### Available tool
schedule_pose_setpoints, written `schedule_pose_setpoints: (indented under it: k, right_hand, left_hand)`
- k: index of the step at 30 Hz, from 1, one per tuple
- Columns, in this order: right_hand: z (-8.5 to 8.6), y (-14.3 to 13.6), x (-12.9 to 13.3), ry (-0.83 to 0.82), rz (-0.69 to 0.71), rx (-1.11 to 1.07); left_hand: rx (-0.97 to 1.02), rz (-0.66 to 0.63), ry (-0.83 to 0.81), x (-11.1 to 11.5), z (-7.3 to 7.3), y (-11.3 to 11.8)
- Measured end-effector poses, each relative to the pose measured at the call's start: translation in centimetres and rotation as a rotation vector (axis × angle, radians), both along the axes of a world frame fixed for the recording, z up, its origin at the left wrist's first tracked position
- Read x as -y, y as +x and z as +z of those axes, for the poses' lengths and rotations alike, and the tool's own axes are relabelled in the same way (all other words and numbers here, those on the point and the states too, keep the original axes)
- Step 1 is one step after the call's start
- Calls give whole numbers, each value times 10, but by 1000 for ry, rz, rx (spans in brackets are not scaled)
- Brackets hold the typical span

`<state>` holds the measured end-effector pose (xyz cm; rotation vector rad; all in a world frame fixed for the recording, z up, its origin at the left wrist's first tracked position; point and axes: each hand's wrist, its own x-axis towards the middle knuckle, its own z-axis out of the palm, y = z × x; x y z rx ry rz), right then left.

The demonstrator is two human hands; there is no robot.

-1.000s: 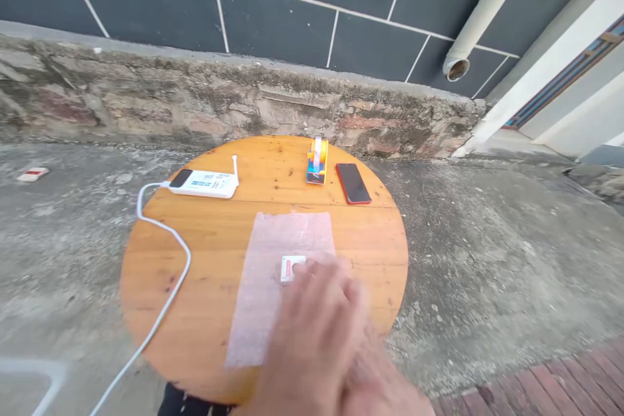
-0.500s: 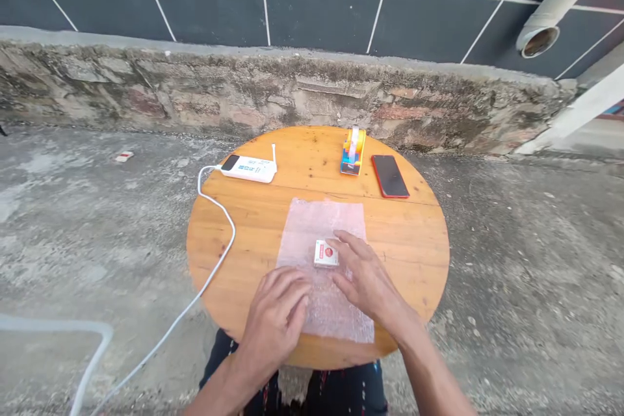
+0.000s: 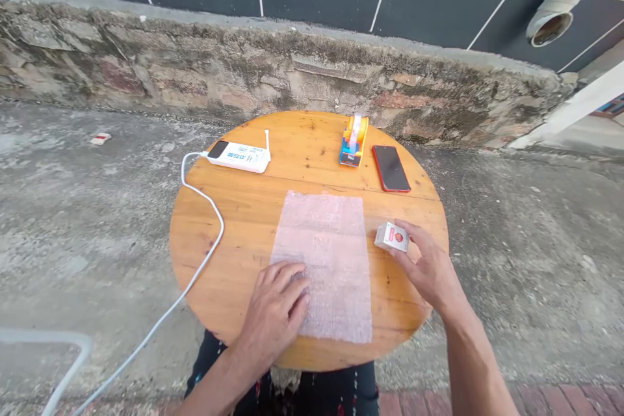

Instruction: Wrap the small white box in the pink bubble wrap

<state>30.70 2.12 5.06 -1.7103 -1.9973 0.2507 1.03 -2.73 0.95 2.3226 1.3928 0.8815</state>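
There are two hands. The right hand (image 3: 425, 261) grips one small white box with red print (image 3: 392, 236), right of one translucent bubble-wrap sheet (image 3: 324, 266). The left hand (image 3: 279, 304) lies loosely curled on this sheet. The round wooden counter (image 3: 234, 221) carries also one tape dispenser (image 3: 353, 141) and one red-edged black phone (image 3: 391, 169); around is grey concrete ground (image 3: 88, 221).

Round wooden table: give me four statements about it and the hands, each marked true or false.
1. The right hand holds the small white box. True.
2. The left hand is clear of the translucent pinkish sheet. False: it lies over the sheet's left edge.
3. The yellow-and-blue tape dispenser stands left of the red-edged black phone. True.
4. The white cable runs to the phone. False: it runs to the flat white device.
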Motion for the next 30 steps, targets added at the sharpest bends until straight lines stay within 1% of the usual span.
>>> schedule_pose_setpoints:
  k: [2, 3, 5, 7, 8, 9, 11, 13, 15, 18, 20, 22, 24, 26, 29, 30]
  right_hand:
    - [-3, 12, 3, -7, -25, 33]
    - [-3, 12, 7, 23, -42, 51]
    - [0, 4, 16, 135, -94, 66]
    - [3, -17, 28, 209, -100, 37]
    - [3, -30, 34, 208, -40, 15]
    - [3, -44, 38, 170, 52, 0]
    - [1, -72, 41, 67, 225, 38]
    - [-4, -94, 37, -10, 313, 86]
    - [-9, -105, 29, -49, 338, 130]
    - [-16, -98, 21, -59, 321, 184]
    - [-20, -86, 21, -48, 259, 208]
    - [-21, -77, 25, -22, 168, 209]
    - [-20, -77, 30, -1, 116, 201]
    - [-16, -86, 32, -5, 166, 202]
    - [-11, -98, 33, -43, 331, 207]
    - [-11, -97, 34, -48, 355, 205]
  left_hand:
    - [-4, -17, 1, -1, 2, -3]
    - [0, -29, 4, -2, 4, -4]
    - [10, -49, 11, -6, 8, -8]
    - [-4, -60, 25, -12, 14, -10]
    - [-27, -65, 31, -15, 16, -11]
    - [-59, -72, 35, -18, 18, -10]
    - [-132, -88, 30, -25, 20, -7]
    - [-199, -96, 5, -32, 20, -4]
    - [-238, -102, -25, -38, 19, -3]
    - [-255, -120, -58, -45, 18, -8]
    - [-250, -121, -60, -47, 18, -12]
    - [-242, -115, -59, -49, 19, -15]
    - [-237, -107, -55, -49, 19, -15]
    - [-242, -98, -53, -50, 20, -13]
    - [-263, -89, -58, -53, 20, -12]
    - [-267, -90, -60, -54, 20, -13]
